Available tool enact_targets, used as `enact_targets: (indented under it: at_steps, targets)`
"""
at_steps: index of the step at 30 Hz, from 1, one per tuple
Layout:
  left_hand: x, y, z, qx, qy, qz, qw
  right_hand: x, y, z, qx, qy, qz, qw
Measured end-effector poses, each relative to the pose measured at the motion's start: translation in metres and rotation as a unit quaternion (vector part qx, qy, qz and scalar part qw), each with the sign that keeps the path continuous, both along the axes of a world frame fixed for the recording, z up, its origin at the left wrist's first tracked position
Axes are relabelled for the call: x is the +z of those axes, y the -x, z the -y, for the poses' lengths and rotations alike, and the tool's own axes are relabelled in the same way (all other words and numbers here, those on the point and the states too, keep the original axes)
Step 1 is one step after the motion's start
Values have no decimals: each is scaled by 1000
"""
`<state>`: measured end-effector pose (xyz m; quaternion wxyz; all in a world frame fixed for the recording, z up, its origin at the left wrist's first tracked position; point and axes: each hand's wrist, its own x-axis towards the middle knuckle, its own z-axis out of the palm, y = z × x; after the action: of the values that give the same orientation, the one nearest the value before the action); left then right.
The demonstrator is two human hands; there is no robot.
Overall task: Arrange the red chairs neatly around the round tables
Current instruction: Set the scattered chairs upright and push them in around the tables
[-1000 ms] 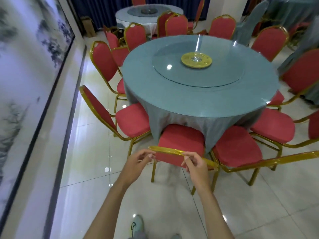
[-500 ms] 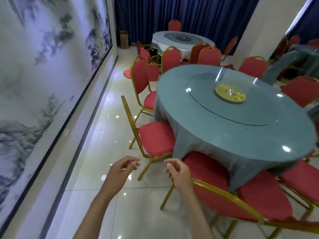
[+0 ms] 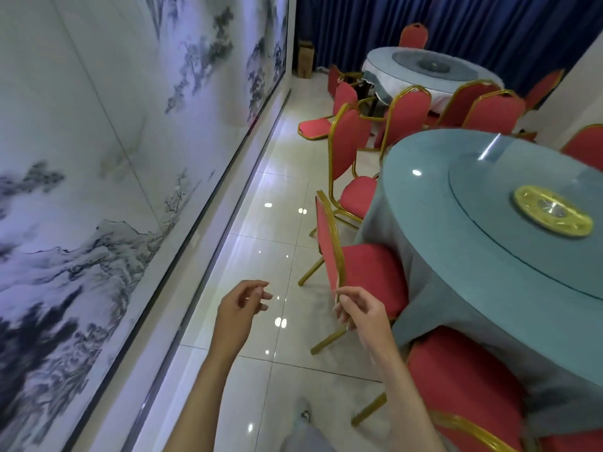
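A round table [image 3: 456, 230] with a teal cloth and a glass turntable fills the right side. Red chairs with gold frames ring it: one chair [image 3: 365, 272] stands just ahead of my hands, its seat tucked under the cloth, and another [image 3: 352, 164] stands behind it. A third chair [image 3: 463, 380] sits at the lower right beside my right arm. My left hand [image 3: 241, 308] hovers over the floor, fingers loosely curled, holding nothing. My right hand [image 3: 359, 311] hangs just short of the near chair's backrest, fingers relaxed and empty.
A long wall with an ink landscape painting [image 3: 98, 190] runs along the left, leaving a tiled aisle [image 3: 261, 230]. A second round table [image 3: 430, 73] with scattered red chairs stands at the back by blue curtains. A cardboard box [image 3: 305, 58] sits in the far corner.
Both hands have let go of the backrest of the chair they gripped. My view has swung left along the table, and the hands now float near the adjacent chair.
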<state>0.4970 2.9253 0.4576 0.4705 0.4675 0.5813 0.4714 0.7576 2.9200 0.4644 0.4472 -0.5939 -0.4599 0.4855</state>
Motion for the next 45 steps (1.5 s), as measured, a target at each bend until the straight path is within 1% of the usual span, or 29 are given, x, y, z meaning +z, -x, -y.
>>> enact_targets:
  at_steps: [6, 11, 16, 19, 22, 26, 31, 34, 36, 39, 45]
  targets:
    - [-12, 4, -99, -34, 16, -27, 999, -13, 2, -115, -41, 5, -24, 999]
    - [12, 5, -214, -55, 20, -43, 997, -2, 4, -222, -56, 1, -47, 997]
    - [36, -8, -317, -34, 3, -20, 999, 4, -3, -310, -67, 4, -56, 996]
    - [46, -24, -368, -46, 3, -8, 999, 5, -6, -352, -77, 9, -68, 995]
    - [46, -33, -421, -73, 4, -8, 997, -3, -6, -396, -84, 21, -68, 994]
    - [33, -30, -479, -73, 12, -8, 997, -14, -2, -449, -85, 36, -52, 994]
    - [17, -12, -586, -67, 17, 2, 998, -24, 13, -556, -88, 47, -30, 995]
    - [26, -1, -664, -74, 12, 4, 997, -14, 25, -629, -74, 43, -14, 996]
    - [35, 7, -718, -73, 5, 12, 997, -5, 35, -680, -72, 35, -19, 997]
    - [40, 10, -773, -74, -3, 27, 997, 5, 43, -733, -84, 24, -38, 995]
    - [27, 10, -877, -59, 27, 44, 997, -5, 38, -834, -105, 38, -47, 993]
